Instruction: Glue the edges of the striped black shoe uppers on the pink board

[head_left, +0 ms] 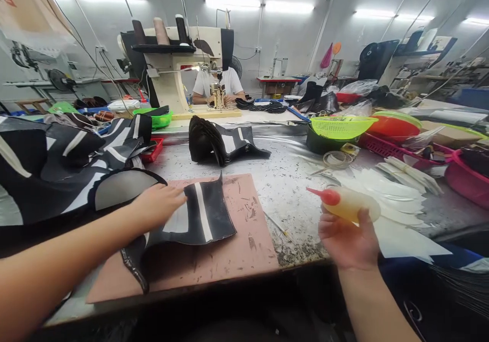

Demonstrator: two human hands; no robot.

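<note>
Surface: long grey worktop [282, 179], scuffed and dark-flecked, running across the view under everything close to the hands.
Sewing machine: cream-and-black industrial machine [173, 89] at the far side, three thread cones [161, 32] standing on its black rack.
Co-worker: person in a white shirt [235, 82], seated behind the machine and partly hidden by it.
Heap: large pile of black sheet pieces with white strips [23, 179], at the left, overlapping one another.
Board: flat pink rectangular mat [248, 260], dark-marked, at the near edge of the surface.
Panel: curved black sheet piece with a white strip and a white patch [219, 209], lying on the board, its edges partly lifted.
Stack: bundle of curved black pieces with white strips [208, 143], beyond the board, leaning against one another.
Sheets: thin white cut pieces [408, 242], fanned out at the right, partly behind the right hand.
Basket: lime-green plastic mesh basket [340, 127], beyond the sheets.
Left hand [158, 207]: over the panel's left part, fingers extended and close together; blurred, cannot tell whether they grip it.
Right hand [351, 240]: raised near the sheets, fingers wrapped around the bottle.
Bottle: translucent yellowish plastic squeeze bottle with red nozzle cap [355, 204], tilted sideways, tip pointing left.
Tape: pale ring-shaped roll [338, 159], just in front of the basket.
</note>
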